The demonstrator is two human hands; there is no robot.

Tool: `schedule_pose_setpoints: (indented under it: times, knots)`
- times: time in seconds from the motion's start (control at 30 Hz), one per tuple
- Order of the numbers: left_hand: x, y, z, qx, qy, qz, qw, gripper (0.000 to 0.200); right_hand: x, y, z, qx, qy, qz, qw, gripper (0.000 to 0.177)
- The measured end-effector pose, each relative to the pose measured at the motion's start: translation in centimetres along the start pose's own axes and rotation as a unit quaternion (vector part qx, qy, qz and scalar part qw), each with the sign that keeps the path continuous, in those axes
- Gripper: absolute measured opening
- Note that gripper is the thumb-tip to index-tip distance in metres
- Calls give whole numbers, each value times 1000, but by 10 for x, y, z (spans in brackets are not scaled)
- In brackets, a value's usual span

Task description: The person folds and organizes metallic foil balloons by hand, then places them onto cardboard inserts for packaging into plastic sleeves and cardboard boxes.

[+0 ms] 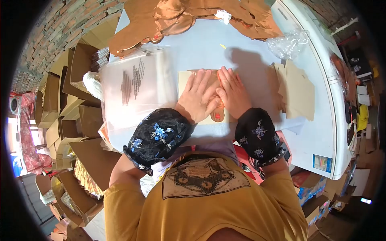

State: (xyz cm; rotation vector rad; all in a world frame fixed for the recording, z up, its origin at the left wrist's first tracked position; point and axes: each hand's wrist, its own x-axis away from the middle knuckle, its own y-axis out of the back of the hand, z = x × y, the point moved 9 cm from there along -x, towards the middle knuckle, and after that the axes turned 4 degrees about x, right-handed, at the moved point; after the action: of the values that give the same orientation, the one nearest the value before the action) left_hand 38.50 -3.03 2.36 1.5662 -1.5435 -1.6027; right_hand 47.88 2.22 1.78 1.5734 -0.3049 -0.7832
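A cream-coloured card [184, 79] lies on the pale table in front of me, with a brown item [217, 115] bearing a red mark on top of it. My left hand [199, 95] rests flat over the brown item and card, fingers stretched forward. Beside it, my right hand [234, 93] lies flat on the item's right part, its fingers extended and its thumb close to my left hand. Both palms hide most of the brown item. Neither hand grasps anything that I can see.
Clear plastic bags [138, 86] are stacked at the left. Cream cards [296, 90] lie at the right, below crumpled plastic [288, 44]. Brown pieces [169, 20] cover the table's far side. Open cardboard boxes [90, 160] stand left; a white appliance [317, 68] borders the right.
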Motion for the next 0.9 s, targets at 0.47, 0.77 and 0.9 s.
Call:
schedule_pose_setpoints:
  times: [0.47,0.77,0.9]
  knots:
    - [1,-8,7,-59,66,-18,996,63,55,33,-19,-61,-199,-36,977,59]
    - [-3,-9,11,-58,73,2,996,62,117,27,-63,-372,-320,33,871,23]
    - [2,-9,11,-71,85,6,994,62,114,43,-59,-262,-370,40,890,26]
